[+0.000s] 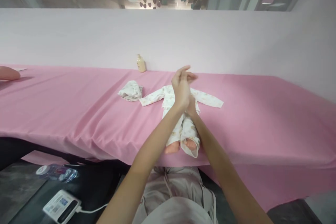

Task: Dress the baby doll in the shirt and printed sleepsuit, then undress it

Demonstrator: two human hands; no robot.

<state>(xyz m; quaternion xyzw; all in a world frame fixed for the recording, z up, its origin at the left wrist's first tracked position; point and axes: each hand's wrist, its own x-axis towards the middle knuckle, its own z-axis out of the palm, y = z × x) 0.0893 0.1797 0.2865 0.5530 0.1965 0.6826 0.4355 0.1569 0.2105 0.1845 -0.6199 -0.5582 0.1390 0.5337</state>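
A doll (pixel 172 147) in a white printed top and trousers lies on the pink-covered table (pixel 110 119), its bare feet towards me. Its sleeves (pixel 208 98) are spread to both sides, and my hands hide its chest and the place of its head. Over the chest, my left hand (pixel 181 85) is raised with its fingers loosely bent and apart, slightly blurred, with nothing visible in it. Just below and behind the left wrist is my right hand (pixel 191 106), close to the doll's clothes. Its fingers are hidden, so whether it touches the doll or my wrist is unclear.
A folded white cloth (pixel 131 91) lies left of the doll. Against the white wall stands a cream pump bottle (pixel 141 63). Another doll's limb (pixel 9 73) shows at the far left. Below the table are a plastic bottle (pixel 57 173) and a white device (pixel 62 206) with a cable.
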